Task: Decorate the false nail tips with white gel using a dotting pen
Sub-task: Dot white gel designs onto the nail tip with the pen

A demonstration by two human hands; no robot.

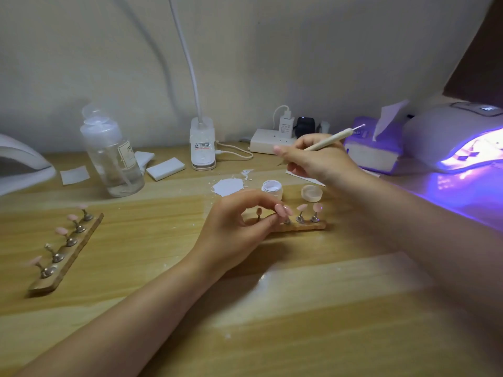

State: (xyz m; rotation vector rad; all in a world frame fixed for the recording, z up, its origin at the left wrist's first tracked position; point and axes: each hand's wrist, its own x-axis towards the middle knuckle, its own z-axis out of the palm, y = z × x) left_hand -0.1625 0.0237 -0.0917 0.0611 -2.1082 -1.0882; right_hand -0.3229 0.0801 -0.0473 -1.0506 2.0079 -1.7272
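Wooden counter (272,308) w/ pale wall behind. Left hand (234,227) rests at the near end of a wooden nail stand (313,226); its fingers (268,206) are curled, thumb and forefinger pinching a pink nail tip (283,209) on its peg. Two more pink tips (302,207) stand just right of the pinch. Right hand (321,159) is raised behind and right of the left, fingers closed round a dotting pen (326,141), ball end up and away from the tips. Open jar of white gel (272,187) and its lid (311,193) sit just beyond the left fingers, below the right hand; white smear (227,186) beside the jar. Second stand (65,248) w/ pink tips lies well left of both hands. UV lamp (462,142), lit violet, far right. Progress (est.): no white marks discernible on any tip at this res., so decoration appears early; pen's working end is hidden, load unknown. Dotting of tips on both stands apparently remains.
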